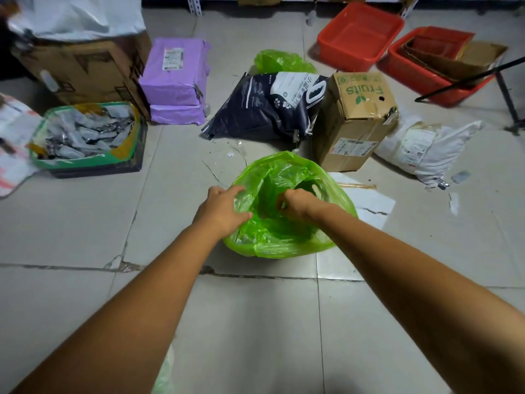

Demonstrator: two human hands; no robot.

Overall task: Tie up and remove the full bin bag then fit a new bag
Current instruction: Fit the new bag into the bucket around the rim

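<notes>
A translucent green bin bag (287,240) stands open on the tiled floor in the middle of the view, draped over whatever holds it; the bin itself is hidden by the plastic. My left hand (224,207) grips the bag's left rim, fingers curled over the edge. My right hand (295,201) is inside the mouth, fist closed on a fold of the plastic. A second green bag (281,61), bunched up, lies further back behind a dark pet-litter sack (264,109). Another bit of pale green plastic (164,373) shows at the bottom edge between my arms.
A "Fruits" cardboard box (355,120) stands just behind the bag to the right. Flat white card (369,200) lies beside it. A green-lined box of packets (85,137), purple parcels (176,81), red crates (358,32) and a white parcel (426,149) ring the floor.
</notes>
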